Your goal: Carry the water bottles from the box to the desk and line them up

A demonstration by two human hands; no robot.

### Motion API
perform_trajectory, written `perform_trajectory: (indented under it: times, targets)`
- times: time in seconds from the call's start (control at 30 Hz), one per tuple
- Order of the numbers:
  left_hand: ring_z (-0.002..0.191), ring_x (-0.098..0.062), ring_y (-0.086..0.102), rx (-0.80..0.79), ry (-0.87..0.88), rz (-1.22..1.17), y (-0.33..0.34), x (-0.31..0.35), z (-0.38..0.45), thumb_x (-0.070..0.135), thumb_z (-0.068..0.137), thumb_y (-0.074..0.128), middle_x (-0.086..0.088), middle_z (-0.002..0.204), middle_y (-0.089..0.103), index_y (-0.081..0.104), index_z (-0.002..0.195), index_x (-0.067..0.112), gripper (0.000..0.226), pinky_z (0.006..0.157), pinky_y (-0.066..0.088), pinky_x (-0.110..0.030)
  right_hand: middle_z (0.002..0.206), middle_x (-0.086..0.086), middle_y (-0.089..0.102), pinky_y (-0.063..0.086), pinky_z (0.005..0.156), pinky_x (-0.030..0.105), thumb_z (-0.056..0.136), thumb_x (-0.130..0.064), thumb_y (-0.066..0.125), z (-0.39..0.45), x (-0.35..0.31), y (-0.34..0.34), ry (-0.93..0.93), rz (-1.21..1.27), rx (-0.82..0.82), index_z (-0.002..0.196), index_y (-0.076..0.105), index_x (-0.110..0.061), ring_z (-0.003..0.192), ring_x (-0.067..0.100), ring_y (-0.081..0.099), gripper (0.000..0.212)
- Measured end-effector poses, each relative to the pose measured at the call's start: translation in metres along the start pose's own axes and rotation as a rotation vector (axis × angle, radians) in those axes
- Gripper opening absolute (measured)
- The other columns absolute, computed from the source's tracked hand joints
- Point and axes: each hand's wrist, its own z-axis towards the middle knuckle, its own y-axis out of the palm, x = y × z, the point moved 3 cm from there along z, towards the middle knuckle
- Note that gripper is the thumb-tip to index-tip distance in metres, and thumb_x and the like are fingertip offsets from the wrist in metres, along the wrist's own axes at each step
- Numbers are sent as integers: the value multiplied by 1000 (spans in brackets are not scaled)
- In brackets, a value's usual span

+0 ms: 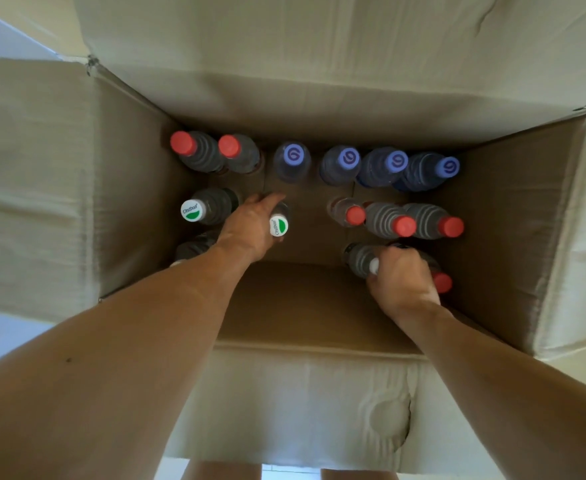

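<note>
1. An open cardboard box (139, 188) is viewed from above, flaps folded outward; upright water bottles stand inside.
2. Far row: two red-capped bottles (194, 152) at left, four purple-capped bottles (348, 164) to their right.
3. Middle right: three red-capped bottles (402, 221) are grouped together.
4. A green-and-white-capped bottle (279, 226) is gripped by the left hand (250, 226); a matching bottle (201, 207) stands just beside it.
5. A white-capped bottle (362, 259) is gripped near its neck by the right hand (402, 278); another red cap (442, 282) is seen just beside that hand.
</note>
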Motion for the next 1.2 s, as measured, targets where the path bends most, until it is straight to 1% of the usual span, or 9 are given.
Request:
perform_trajectory:
  times: [0.27,0.4,0.57,0.7,0.83,0.93,1.07,1.13,1.2]
  targets:
    - [134,-30,47,-42,6,-22,-5,-11,3,22,85,80,-9,148,45,37,153,31,81,110,40,-41,112,9,68,56,85,39,95,-17,61,9,-42,-1,-197,66,55,116,64,-16,100,29,68,22]
    - [133,-30,48,-30,16,-18,-3,-11,10,19,83,81,-7,148,45,36,153,31,84,108,41,-42,131,6,52,51,85,41,90,-23,65,17,-52,6,-261,108,35,131,57,-27,108,34,63,42]
    - [134,-31,48,-48,20,20,3,-16,19,14,79,83,-6,149,46,35,153,32,90,108,44,-45,136,1,51,50,92,41,88,-32,72,32,-52,22,-300,82,-56,143,45,-34,119,29,58,61]
    - [129,-32,52,-27,49,15,9,-18,22,11,77,84,-7,144,51,39,150,30,88,105,44,-43,136,3,52,48,98,40,84,-29,77,36,-51,36,-341,113,-97,145,44,-30,121,27,57,70]
    - [126,-30,54,11,71,-11,5,-17,12,14,73,87,-6,139,53,46,146,28,85,103,47,-41,125,9,62,50,93,41,81,-27,78,29,-43,35,-309,242,-18,137,49,-22,113,33,61,63]
    - [123,-28,54,4,73,-130,-6,-15,-7,17,70,90,-5,134,54,51,141,24,81,103,46,-39,118,8,68,52,92,38,70,-29,83,19,-33,20,-220,416,16,134,48,-21,109,34,64,73]
    - [105,-22,63,-38,43,-387,-31,-4,-40,13,64,92,-2,108,67,60,111,19,57,95,52,-39,93,-11,67,48,77,23,66,-31,86,-4,-19,-11,-174,624,36,113,59,-31,90,14,64,54]
    - [94,-12,66,-71,28,-463,-47,3,-55,12,63,91,6,95,70,60,100,22,49,85,53,-29,83,-18,65,41,68,11,65,-28,87,-16,-11,-34,-175,724,37,99,62,-35,81,0,60,43]
    - [87,0,66,-106,16,-541,-70,13,-69,12,65,90,13,88,72,63,97,28,45,73,48,-14,82,-12,71,45,72,17,65,-25,87,-28,-6,-59,-181,882,15,91,69,-28,86,6,64,32]
